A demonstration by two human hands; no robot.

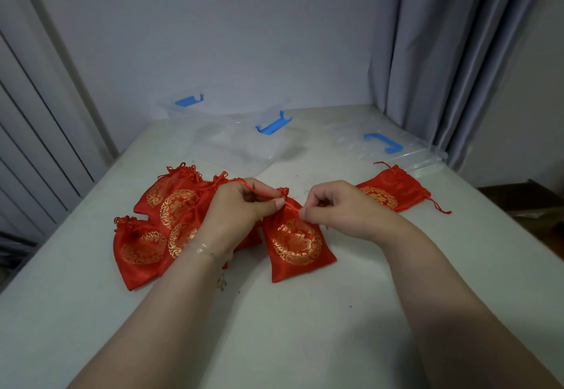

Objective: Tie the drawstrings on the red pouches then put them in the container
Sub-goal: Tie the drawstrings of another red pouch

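A red pouch with a gold round pattern (297,246) lies flat in the middle of the white table. My left hand (241,205) and my right hand (338,205) each pinch a red drawstring (290,204) at the pouch's neck. Left of it lies a heap of several more red pouches (158,223), partly under my left wrist. One red pouch (393,188) lies alone to the right. A clear plastic container (241,141) with blue latches stands behind the heap.
A clear lid with a blue handle (384,143) lies at the back right of the table. A grey curtain (442,52) hangs at the right; a white wall stands behind. The table's right edge drops to a dark floor.
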